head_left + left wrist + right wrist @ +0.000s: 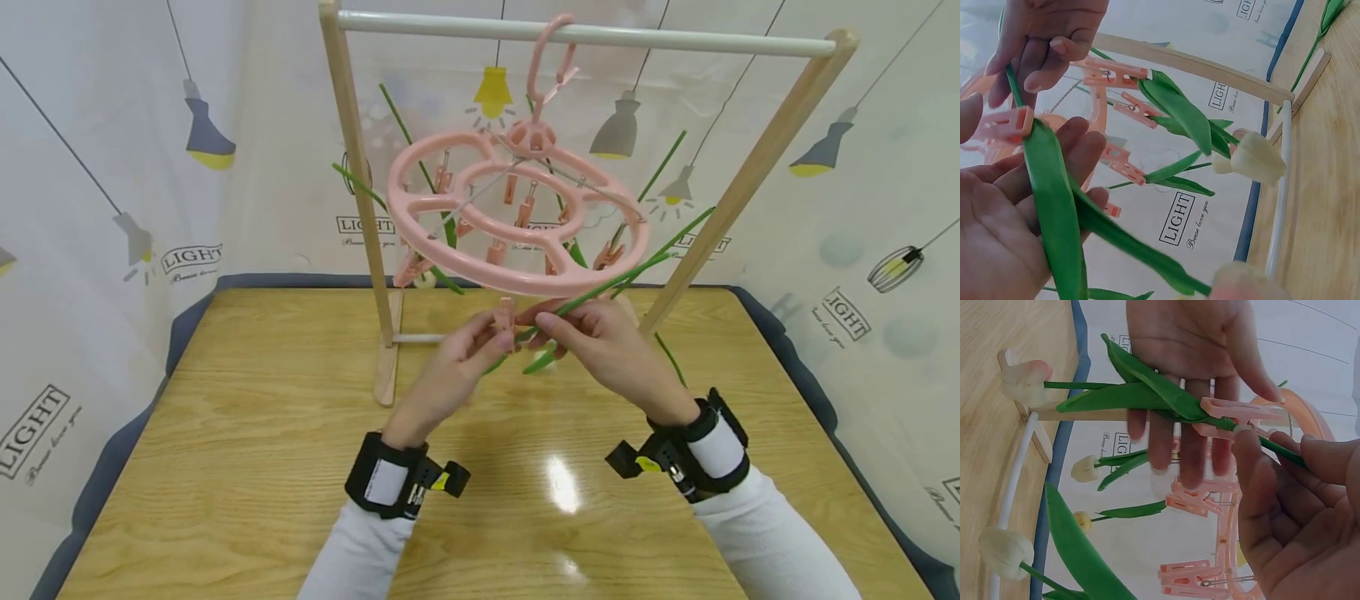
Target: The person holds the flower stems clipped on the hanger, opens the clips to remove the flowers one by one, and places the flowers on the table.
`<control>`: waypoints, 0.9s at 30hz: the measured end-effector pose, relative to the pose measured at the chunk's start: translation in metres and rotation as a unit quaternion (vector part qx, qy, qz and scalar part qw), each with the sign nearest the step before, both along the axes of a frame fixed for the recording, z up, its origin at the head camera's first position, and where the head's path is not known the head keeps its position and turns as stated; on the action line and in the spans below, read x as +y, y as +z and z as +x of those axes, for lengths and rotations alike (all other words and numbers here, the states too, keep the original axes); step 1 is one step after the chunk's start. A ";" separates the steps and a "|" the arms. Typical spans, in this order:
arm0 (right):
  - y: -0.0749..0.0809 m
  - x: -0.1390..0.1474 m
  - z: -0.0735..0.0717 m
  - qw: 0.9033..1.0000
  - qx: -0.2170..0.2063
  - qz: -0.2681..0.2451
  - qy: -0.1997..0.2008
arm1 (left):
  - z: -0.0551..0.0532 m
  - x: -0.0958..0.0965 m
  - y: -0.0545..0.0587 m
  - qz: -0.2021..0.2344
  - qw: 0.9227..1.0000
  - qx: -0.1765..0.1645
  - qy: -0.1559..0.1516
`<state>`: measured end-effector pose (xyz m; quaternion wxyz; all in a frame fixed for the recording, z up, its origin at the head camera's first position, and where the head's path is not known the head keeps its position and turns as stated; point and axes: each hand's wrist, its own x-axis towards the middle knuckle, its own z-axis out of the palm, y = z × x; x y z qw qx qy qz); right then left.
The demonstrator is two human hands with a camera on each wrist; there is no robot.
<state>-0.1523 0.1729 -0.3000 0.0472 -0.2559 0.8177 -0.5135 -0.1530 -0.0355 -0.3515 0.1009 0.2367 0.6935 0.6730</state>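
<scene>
My left hand (pixel 468 346) pinches a pink clothes peg (pixel 1007 123) between thumb and fingers, under the front of a round pink drying hanger (pixel 480 271). The peg sits across the stem of an artificial tulip, just above its green leaves (pixel 1129 397). Its pale bloom with a pink tinge (pixel 1025 381) points down toward the table. Close beside the peg, my right hand (pixel 600 337) pinches the green stem (pixel 1282 453) between thumb and fingers. In the left wrist view the long leaf (pixel 1054 206) lies across my left palm and fingers.
The hanger hooks over the white top bar (pixel 442 27) of a wooden rack (pixel 757 167). Several other tulips hang from pegs around it, among them a white bloom (pixel 1259 157) and a yellowish one (pixel 1082 520). A wood-grain table (pixel 262 467) lies below, with printed cloth walls behind.
</scene>
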 end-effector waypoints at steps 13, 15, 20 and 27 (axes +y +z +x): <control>-0.005 0.008 0.001 1.000 0.008 0.003 -0.012 | -0.003 0.014 -0.003 0.075 0.995 0.063 0.011; -0.005 0.013 0.002 1.000 0.006 0.002 -0.026 | -0.003 0.014 -0.004 0.088 0.994 0.060 0.012; -0.003 0.026 0.002 0.998 0.016 -0.043 -0.041 | -0.002 0.013 -0.005 0.105 0.992 0.057 0.029; -0.002 0.029 0.002 0.987 0.046 -0.147 -0.047 | -0.001 0.010 -0.005 0.096 0.993 0.053 0.036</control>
